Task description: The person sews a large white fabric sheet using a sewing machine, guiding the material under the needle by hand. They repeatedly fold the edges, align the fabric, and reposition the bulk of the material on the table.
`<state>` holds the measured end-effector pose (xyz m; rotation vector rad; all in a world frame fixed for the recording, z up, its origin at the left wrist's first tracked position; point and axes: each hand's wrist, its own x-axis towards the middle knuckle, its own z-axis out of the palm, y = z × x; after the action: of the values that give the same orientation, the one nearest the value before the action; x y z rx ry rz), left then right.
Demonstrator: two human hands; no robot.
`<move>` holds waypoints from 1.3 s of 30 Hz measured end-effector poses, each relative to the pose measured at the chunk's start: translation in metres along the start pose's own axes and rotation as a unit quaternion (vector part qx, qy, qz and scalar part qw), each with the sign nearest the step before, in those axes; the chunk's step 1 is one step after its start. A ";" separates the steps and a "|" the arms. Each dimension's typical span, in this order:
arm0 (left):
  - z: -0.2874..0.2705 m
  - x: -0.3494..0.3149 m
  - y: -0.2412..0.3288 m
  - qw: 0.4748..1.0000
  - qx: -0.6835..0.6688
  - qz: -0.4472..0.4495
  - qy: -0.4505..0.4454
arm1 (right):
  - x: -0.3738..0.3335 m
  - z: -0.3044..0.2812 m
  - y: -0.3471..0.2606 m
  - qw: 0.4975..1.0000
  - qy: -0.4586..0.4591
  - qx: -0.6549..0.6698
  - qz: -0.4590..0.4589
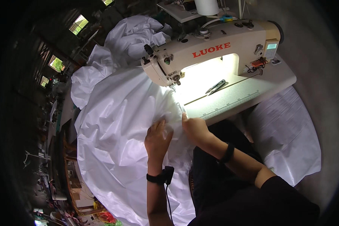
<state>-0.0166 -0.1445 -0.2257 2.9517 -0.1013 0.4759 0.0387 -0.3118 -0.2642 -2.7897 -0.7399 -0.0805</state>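
Note:
A large sheet of white fabric (116, 113) spreads in folds over the left part of the table, and its edge runs under the needle area of a white sewing machine (211, 41). My left hand (158, 141) lies on this fabric, fingers stretched out and pressing on it. My right hand (196, 130) is closer to the machine, closed at the fabric's edge just in front of the needle, with the index finger pointing forward along the edge. The pinch itself is partly hidden.
Small thread snips (216, 87) lie on the lit machine bed (237, 94), which carries a printed ruler along its front. More white material (290, 132) hangs at the right. A white thread cone (206, 6) stands behind the machine. Cluttered shelving (69, 177) lines the left.

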 end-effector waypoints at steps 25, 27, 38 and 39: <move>0.022 -0.067 0.106 0.988 -0.141 -0.049 0.043 | -0.061 -0.026 0.031 0.944 0.012 0.327 -0.048; 0.020 -0.068 0.107 0.985 -0.157 -0.060 0.033 | -0.086 -0.041 0.036 0.912 -0.044 0.407 -0.024; 0.022 -0.066 0.123 0.966 -0.191 -0.141 -0.106 | -0.042 -0.013 0.034 0.990 0.059 0.127 0.004; 0.016 -0.069 0.121 0.966 -0.190 -0.140 -0.104 | -0.043 -0.013 0.030 0.997 0.047 0.065 0.000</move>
<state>-0.0879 -0.2639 -0.2460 2.5710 0.1804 0.0910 0.0164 -0.3611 -0.2641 -2.6429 -0.6956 -0.1578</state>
